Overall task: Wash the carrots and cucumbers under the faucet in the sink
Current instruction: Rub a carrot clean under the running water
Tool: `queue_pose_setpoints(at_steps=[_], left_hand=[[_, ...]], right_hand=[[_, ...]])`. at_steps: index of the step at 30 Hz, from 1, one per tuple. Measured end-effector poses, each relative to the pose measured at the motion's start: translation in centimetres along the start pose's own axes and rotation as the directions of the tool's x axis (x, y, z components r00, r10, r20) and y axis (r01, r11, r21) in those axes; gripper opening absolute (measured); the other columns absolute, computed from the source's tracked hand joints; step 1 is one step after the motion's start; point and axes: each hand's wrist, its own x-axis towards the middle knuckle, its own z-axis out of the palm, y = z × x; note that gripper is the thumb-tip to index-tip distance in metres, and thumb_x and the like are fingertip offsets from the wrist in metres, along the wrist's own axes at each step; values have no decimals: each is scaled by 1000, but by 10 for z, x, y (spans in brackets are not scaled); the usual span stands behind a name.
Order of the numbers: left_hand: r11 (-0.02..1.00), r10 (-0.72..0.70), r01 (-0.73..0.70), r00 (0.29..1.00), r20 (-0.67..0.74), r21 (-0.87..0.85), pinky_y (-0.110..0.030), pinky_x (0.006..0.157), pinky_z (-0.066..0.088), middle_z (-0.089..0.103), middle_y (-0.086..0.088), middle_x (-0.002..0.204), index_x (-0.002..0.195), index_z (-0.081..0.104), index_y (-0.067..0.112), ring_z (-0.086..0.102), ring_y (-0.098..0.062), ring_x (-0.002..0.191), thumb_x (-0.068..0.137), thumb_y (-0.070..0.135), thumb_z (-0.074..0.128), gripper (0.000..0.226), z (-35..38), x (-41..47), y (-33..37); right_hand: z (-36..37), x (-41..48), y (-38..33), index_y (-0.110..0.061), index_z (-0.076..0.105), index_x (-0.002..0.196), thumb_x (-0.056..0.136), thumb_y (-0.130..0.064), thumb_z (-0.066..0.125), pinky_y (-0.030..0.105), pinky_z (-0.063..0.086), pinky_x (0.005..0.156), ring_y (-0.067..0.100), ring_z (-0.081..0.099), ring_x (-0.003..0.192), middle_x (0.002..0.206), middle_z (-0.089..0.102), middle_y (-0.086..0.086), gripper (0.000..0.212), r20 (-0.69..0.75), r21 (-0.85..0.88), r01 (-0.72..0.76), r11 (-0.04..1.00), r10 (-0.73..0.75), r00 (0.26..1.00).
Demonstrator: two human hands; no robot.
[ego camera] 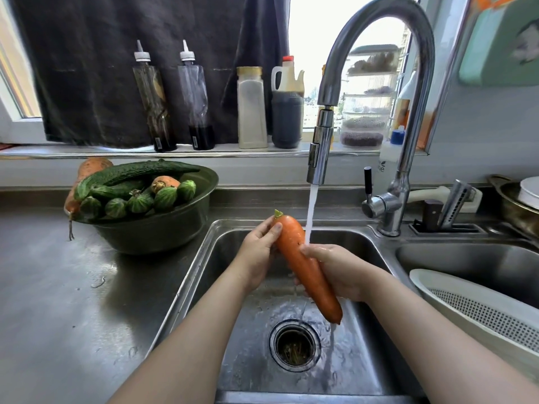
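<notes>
While water ran into the sink (pixel 204 258), whose drain (pixel 294 345) lay nearest, a white colander (pixel 466 310) was seen in the adjoining basin to the right. Above the drain a carrot (pixel 303 266) was held at a slant, its tip pointing down and its leafy end raised. It was gripped about the middle by the right hand (pixel 338 269), fingers curled round it, and near the top by the left hand (pixel 258 252), thumb laid on the upper end. The carrot was struck by the stream (pixel 311 211) from the faucet (pixel 320 147) just beside the right fingers. Farther back on the left counter, cucumbers (pixel 137 173) and other carrots (pixel 164 182) were piled in a dark green bowl (pixel 154 231), and bottles (pixel 198 97) were lined along the windowsill.
</notes>
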Motion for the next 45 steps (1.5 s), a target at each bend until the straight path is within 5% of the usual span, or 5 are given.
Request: queue_pose_setpoints(at_steps=[4,9,14,21,45], left_hand=[[1000,-3,3,1000,22,27,-50,110,48,58,-13,142,150,47,24,59,-32,128,91,37,67,64,1,-2,2],[999,8,-9,999,34,41,-46,103,53,60,-11,137,147,49,27,62,-29,124,102,27,59,46,2,-1,1],[1000,6,-7,1000,24,16,-40,93,57,61,-15,139,149,48,23,64,-31,123,99,27,62,53,3,0,0],[999,18,-18,1000,11,38,-50,107,51,59,-12,142,150,48,25,61,-31,126,85,38,70,70,3,-1,-2],[998,50,-52,998,46,47,-49,107,52,58,-9,142,146,51,25,58,-30,129,80,38,72,71,4,-4,0]], right_hand=[[6,6,3,-11,60,124,105,-43,50,36,56,58,24,68,70,107,72,17,38,-89,-72,15,997,-21,996],[-2,6,3,-7,59,122,105,-32,45,47,56,72,35,67,83,110,70,25,33,-40,-37,-40,999,38,998],[0,8,5,-4,61,121,104,-34,50,42,55,66,29,68,73,100,74,18,37,-84,-29,-47,998,45,995],[-1,8,4,-3,59,126,103,-38,51,43,56,67,31,68,75,97,74,17,42,-63,5,-54,999,54,997],[-10,11,6,-6,57,133,102,-30,50,53,60,84,33,69,97,116,74,20,40,25,20,-51,999,50,998]])
